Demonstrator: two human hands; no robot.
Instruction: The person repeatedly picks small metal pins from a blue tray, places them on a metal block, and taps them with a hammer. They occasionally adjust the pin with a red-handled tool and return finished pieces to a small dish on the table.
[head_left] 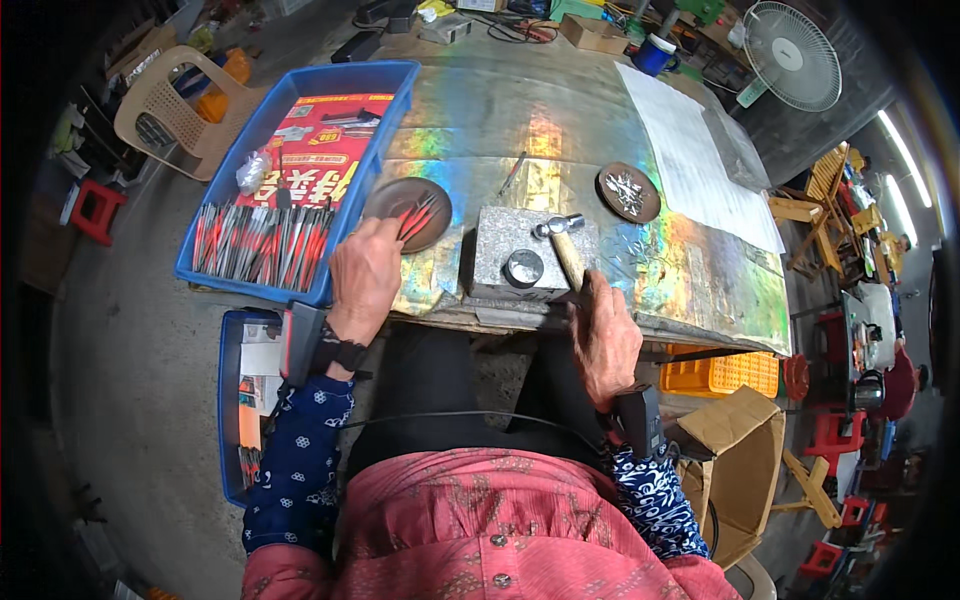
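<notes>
My right hand grips the wooden handle of a small hammer, whose metal head rests over a grey stone block. A round metal ring die sits on the block's near side. My left hand reaches into a round brown dish holding a few red-and-grey thin sticks, fingers curled at them; whether it holds one is hidden.
A blue tray at left holds many red-and-grey sticks and a red package. Another brown dish with small metal pieces sits right of the block. White paper, a fan, a blue bin and a cardboard box surround the shiny table.
</notes>
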